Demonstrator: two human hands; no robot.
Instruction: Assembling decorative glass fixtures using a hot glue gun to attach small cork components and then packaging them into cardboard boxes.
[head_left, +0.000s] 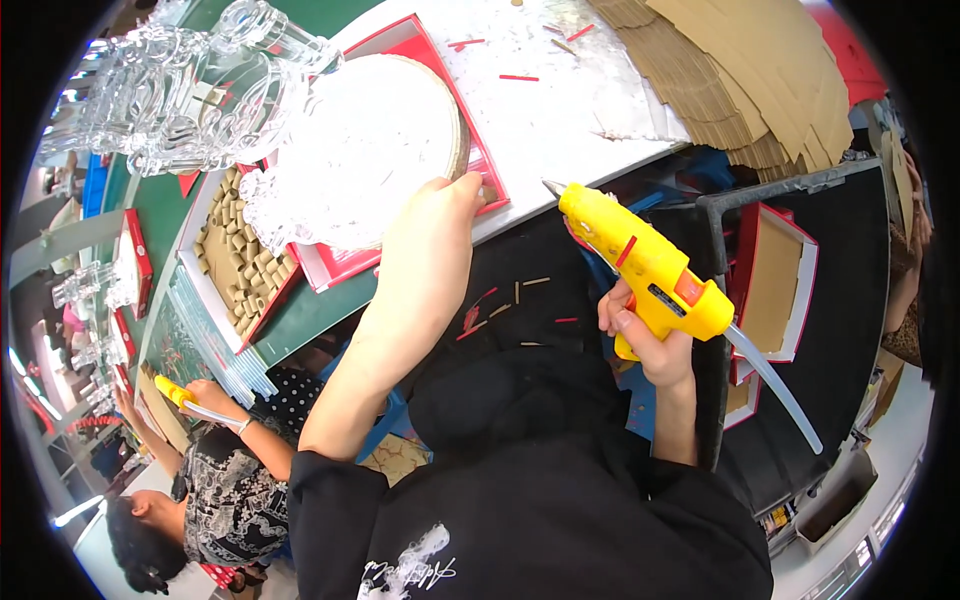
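Glue gun (640, 265) held ready, nozzle clear of the work

Finding: the yellow glue gun is in the right hand (655, 335), off to the right of the red box (352, 265) and near the edge of the tabletop (545, 120). The right hand is wrapped round the handle; whether the trigger is squeezed cannot be told. A pale glue stick (775, 390) trails from the rear. The metal nozzle (552, 188) points toward the box, touching nothing.

The left hand (440, 215) is curled at the box's near right corner, beside a round white piece (375, 140). Its fingertips are partly hidden, so what it grasps, if anything, cannot be confirmed. Brown plugs (245, 255) fill a tray to the left; clear glassware (190, 110) lies beyond.

Assessment: the step appears to be positioning ahead of gluing. A next move would call for a steady left hand, the nozzle brought close, and fingers kept off the hot tip.
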